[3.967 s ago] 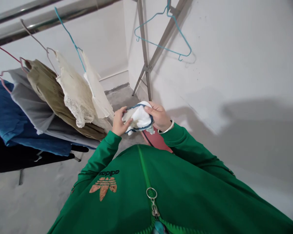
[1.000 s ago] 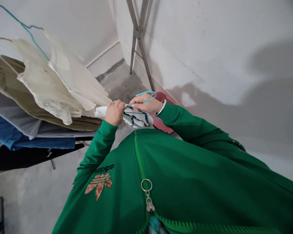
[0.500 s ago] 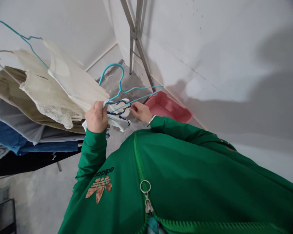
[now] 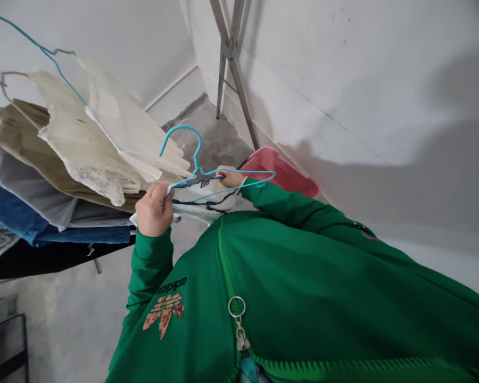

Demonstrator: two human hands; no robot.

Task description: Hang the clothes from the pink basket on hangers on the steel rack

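A white garment with dark blue edging [image 4: 207, 211] hangs between my hands, partly on a light blue clothes hanger [image 4: 198, 171]. My left hand [image 4: 155, 209] is closed round the hanger's left end together with the garment's edge. Further right, my right hand [image 4: 230, 178] pinches the garment's dark-edged opening, behind the hanger's bar. The hanger's right end sticks out bare over my right wrist, and its hook points up and left. The lower part of the garment is hidden by my green jacket.
On the left, several clothes hang in a row, among them a cream lace top [image 4: 83, 143], a white garment [image 4: 123, 122] and blue trousers [image 4: 24, 213]. A pink basin [image 4: 283, 173] stands on the floor by the wall, near a metal folding rack leg [image 4: 239, 88].
My right hand has moved slightly right and up, stretching the garment's opening wider along the hanger. The hanger has tipped lower, while my left hand keeps its hold.
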